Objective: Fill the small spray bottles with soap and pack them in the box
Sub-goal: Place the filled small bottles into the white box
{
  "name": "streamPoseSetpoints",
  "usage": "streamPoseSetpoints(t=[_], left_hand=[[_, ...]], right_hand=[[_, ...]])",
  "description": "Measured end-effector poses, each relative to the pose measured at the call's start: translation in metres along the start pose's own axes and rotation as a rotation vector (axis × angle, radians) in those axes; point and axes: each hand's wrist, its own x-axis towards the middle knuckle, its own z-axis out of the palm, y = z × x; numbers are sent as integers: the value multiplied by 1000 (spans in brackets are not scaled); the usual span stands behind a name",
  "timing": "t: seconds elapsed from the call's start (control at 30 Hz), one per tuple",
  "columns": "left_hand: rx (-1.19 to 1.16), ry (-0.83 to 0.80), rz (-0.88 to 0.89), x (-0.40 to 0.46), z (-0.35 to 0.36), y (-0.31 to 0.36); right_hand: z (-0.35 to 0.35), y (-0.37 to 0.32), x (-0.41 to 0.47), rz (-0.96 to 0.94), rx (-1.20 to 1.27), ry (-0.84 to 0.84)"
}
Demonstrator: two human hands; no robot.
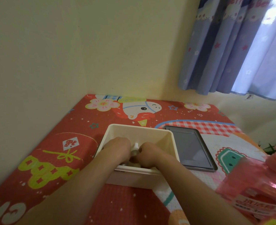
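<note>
Both hands are down inside the cream box. The left hand and the right hand have their fingers curled in around a small spray bottle standing upright between them, its white cap showing; how tightly each grips cannot be told. More small bottles lie under the hands, blurred. Right of the box lies a dark tray; a pink soap bottle stands beyond it, nearer the camera.

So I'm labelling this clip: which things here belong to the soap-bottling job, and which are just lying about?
Job: small spray bottle between left hand and right hand; cream box; pink soap bottle.
Lying about: dark tray; patterned tablecloth; curtain.
</note>
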Motion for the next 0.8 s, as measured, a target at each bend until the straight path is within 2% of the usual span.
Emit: streamPoseSetpoints(t=[0.17, 0.23, 0.3, 0.37, 0.47, 0.53, 0.57, 0.63, 0.73, 0.8], left_hand=[[-115, 78, -11, -9, -6, 2], [-207, 227, 13, -17, -6, -2], [-342, 485, 47, -27, -3, -11], [-418, 710, 49, -35, 1, -20], [-567, 920, 67, -43, 6, -30], [-659, 1024, 67, -47, 10, -38], [-694, 1058, 57, -47, 14, -42], [-759, 1086, 39, -46, 23, -49], [-788, 1075, 17, -43, 37, -54], [-796, 1055, 20, -45, 43, -55]], right_hand=[[-6, -3, -7, -107, -184, -9], [-9, -4, -11, -136, -253, 25], [-16, -3, -13, -131, -236, 183], [-28, 2, -14, -193, -194, 434], [-55, 16, -20, -258, -128, 810], [-74, 29, -26, -204, -149, 926], [-81, 37, -28, -153, -194, 937], [-88, 54, -26, 20, -303, 849], [-79, 79, -19, 243, -416, 570], [-69, 91, -13, 286, -444, 400]])
